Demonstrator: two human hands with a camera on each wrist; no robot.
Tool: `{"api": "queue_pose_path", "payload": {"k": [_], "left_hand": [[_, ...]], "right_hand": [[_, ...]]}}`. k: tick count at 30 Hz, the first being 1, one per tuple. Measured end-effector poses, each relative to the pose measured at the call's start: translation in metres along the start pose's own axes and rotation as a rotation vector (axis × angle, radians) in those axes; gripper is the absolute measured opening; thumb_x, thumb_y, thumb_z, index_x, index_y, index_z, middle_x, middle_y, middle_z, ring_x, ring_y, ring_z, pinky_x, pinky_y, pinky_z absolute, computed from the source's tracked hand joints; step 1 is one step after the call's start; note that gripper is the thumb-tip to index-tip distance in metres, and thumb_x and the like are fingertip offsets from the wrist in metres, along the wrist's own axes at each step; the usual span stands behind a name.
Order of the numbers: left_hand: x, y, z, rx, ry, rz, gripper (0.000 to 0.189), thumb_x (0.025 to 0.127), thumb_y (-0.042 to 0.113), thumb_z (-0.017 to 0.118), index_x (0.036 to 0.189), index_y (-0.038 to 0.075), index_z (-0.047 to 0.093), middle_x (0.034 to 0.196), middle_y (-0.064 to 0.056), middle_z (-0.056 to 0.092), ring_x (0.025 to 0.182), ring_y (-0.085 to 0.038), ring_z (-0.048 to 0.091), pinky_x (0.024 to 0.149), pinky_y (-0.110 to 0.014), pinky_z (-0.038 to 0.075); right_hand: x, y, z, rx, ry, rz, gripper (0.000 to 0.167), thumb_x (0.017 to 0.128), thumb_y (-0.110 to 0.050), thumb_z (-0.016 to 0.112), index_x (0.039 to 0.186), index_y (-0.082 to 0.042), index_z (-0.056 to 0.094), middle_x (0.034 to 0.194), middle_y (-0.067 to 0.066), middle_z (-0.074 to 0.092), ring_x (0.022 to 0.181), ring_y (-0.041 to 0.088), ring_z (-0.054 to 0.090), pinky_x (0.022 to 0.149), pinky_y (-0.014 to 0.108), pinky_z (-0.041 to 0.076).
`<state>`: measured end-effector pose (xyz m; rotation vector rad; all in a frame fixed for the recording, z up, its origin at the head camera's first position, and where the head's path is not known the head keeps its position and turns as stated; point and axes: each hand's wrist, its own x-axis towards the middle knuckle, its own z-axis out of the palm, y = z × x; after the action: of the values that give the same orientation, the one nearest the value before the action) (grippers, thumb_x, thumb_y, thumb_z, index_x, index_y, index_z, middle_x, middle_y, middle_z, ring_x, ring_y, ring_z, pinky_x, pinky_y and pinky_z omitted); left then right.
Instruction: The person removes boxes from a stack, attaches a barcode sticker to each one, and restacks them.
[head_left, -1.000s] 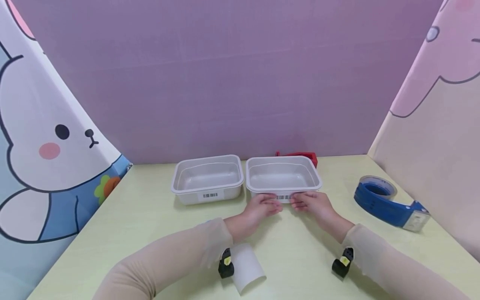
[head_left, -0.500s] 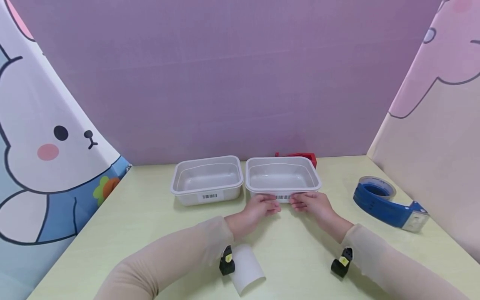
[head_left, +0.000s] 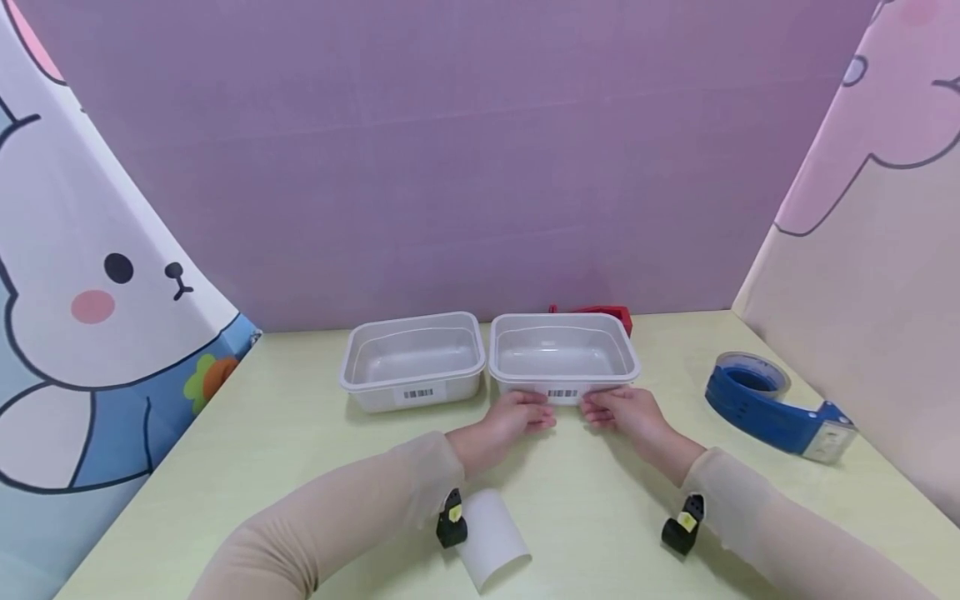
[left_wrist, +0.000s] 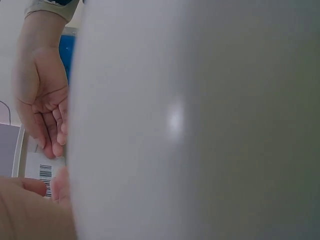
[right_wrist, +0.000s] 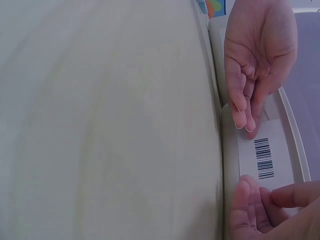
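Two white plastic tubs stand side by side, the left tub [head_left: 416, 354] and the right tub [head_left: 564, 350]. On the right tub's front is a barcode label [right_wrist: 277, 150]; the left tub bears a barcode label [head_left: 420, 392] too. My left hand [head_left: 506, 427] touches the left end of the right tub's label with its fingertips, fingers fairly straight. At the label's other end my right hand [head_left: 632, 417] rests its fingers on the tub's front, thumb above. Between the hands the barcode shows. A pale curved surface [left_wrist: 190, 120] hides most of the left wrist view.
A curled white sheet [head_left: 491, 537] lies near the left wrist. On the right sits a blue tape dispenser [head_left: 772, 417] with a roll of tape. A red object [head_left: 613, 312] is partly hidden behind the right tub. A purple wall [head_left: 480, 167] closes the back.
My left hand has slid slightly left along the label, so more of the barcode shows. The right hand stays nearly in place. The tubs look unmoved.
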<state>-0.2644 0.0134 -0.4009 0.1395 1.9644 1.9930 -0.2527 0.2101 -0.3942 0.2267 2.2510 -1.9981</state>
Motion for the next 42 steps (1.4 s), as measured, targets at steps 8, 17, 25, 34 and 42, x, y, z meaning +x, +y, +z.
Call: {"api": "queue_pose_path", "payload": {"k": [8, 17, 25, 34, 42], "left_hand": [[0.002, -0.002, -0.004, 0.02, 0.004, -0.023, 0.033, 0.089, -0.01, 0.054, 0.122, -0.014, 0.054, 0.111, -0.029, 0.064, 0.101, -0.034, 0.067, 0.092, -0.033, 0.057], [0.003, -0.003, -0.008, 0.049, 0.02, -0.044, 0.031, 0.088, -0.011, 0.053, 0.119, -0.014, 0.055, 0.107, -0.027, 0.065, 0.091, -0.027, 0.07, 0.088, -0.032, 0.059], [0.003, -0.003, -0.009, 0.075, 0.03, -0.068, 0.028, 0.089, -0.01, 0.052, 0.116, -0.015, 0.056, 0.105, -0.026, 0.066, 0.089, -0.024, 0.069, 0.088, -0.033, 0.059], [-0.002, 0.002, -0.019, 0.096, 0.018, -0.101, 0.037, 0.087, -0.013, 0.051, 0.124, -0.017, 0.053, 0.111, -0.031, 0.065, 0.087, -0.022, 0.069, 0.089, -0.032, 0.059], [-0.02, 0.019, -0.043, 0.158, -0.008, -0.077, 0.033, 0.089, -0.009, 0.054, 0.122, -0.015, 0.056, 0.115, -0.031, 0.064, 0.1, -0.031, 0.069, 0.091, -0.035, 0.058]], "right_hand": [[0.001, 0.002, 0.0, 0.003, -0.028, 0.046, 0.033, 0.098, -0.008, 0.054, 0.12, 0.015, 0.056, 0.086, 0.007, 0.073, 0.071, 0.01, 0.067, 0.071, 0.026, 0.061], [0.001, 0.003, -0.001, -0.015, -0.042, 0.05, 0.032, 0.097, -0.007, 0.053, 0.119, 0.017, 0.056, 0.085, 0.008, 0.073, 0.071, 0.011, 0.068, 0.071, 0.026, 0.061], [0.001, 0.004, 0.0, -0.036, -0.045, 0.056, 0.032, 0.097, -0.005, 0.052, 0.118, 0.018, 0.056, 0.085, 0.009, 0.072, 0.07, 0.011, 0.067, 0.07, 0.027, 0.061], [-0.004, 0.002, 0.0, -0.077, -0.085, 0.082, 0.029, 0.096, -0.005, 0.053, 0.114, 0.018, 0.056, 0.085, 0.009, 0.07, 0.067, 0.012, 0.064, 0.066, 0.026, 0.06], [-0.02, -0.007, -0.004, -0.153, -0.116, 0.093, 0.034, 0.096, -0.015, 0.056, 0.116, 0.012, 0.06, 0.091, 0.01, 0.071, 0.076, 0.015, 0.066, 0.075, 0.029, 0.06]]}}
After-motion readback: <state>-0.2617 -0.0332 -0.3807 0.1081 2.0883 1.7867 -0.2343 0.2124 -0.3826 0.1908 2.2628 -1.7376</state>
